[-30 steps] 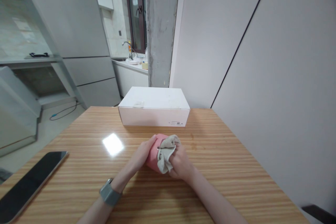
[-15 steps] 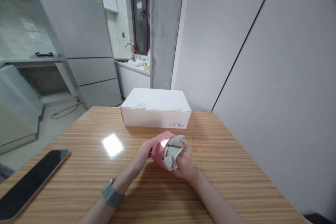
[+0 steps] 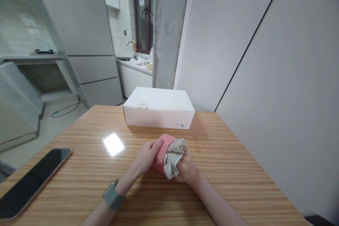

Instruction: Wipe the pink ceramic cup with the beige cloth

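Note:
My left hand is closed around the left side of a glossy pink cup-like container, thumb and fingers pressed to its wall. The container is tilted, its opening turned toward my right hand. Bunched in my right hand is a light grey ribbed cloth, pressed at the container's mouth and covering most of it. The fingertips of my right hand are hidden behind the cloth. Both hands are just above the wooden table, and I wear a grey-banded watch on my left wrist.
A closed white cardboard box lies on the table beyond my hands. At the left edge of the table is a dark-screened phone. A white wall runs along the right side, and a fridge stands at the back left.
My left hand has shifted its grip, its thumb and fingers now further over the container's top side. The container has turned slightly, and the cloth has moved a little downward at its mouth.

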{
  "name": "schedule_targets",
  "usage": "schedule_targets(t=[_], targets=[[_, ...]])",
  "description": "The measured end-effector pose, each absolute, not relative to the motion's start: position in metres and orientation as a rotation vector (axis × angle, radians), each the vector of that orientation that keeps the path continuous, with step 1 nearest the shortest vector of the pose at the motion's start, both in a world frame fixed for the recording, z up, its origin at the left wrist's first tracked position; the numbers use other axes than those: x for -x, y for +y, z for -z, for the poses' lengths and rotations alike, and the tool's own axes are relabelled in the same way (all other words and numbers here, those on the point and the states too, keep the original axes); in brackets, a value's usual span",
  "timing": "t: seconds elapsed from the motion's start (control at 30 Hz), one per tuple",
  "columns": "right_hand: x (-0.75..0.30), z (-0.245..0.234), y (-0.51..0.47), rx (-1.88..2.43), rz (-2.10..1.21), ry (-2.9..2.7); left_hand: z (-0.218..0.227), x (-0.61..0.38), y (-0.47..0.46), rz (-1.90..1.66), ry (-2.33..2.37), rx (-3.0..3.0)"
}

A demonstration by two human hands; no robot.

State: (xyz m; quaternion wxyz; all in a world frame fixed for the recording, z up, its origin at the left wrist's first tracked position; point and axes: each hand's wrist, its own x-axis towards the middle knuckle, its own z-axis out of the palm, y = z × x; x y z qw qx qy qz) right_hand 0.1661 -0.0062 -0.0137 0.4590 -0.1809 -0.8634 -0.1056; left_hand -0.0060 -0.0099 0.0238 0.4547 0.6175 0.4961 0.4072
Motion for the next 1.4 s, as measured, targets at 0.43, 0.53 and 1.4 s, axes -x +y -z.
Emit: schedule_targets(t=[0.43,0.53,1.4], targets=[[-0.182,0.009,-0.005,0.59,0.34,-1.966,-0.03,0.001,-0.017,-1.013,0.86,-1.306],[-0.177,0.009,-0.004,0.42,0.451,-2.045,-0.025,0.002,-0.012,-1.002,0.969,-1.046],[-0.172,0.005,-0.014,0.736,-0.062,-1.976,-0.014,-0.007,-0.017,-1.121,0.949,-1.24]])
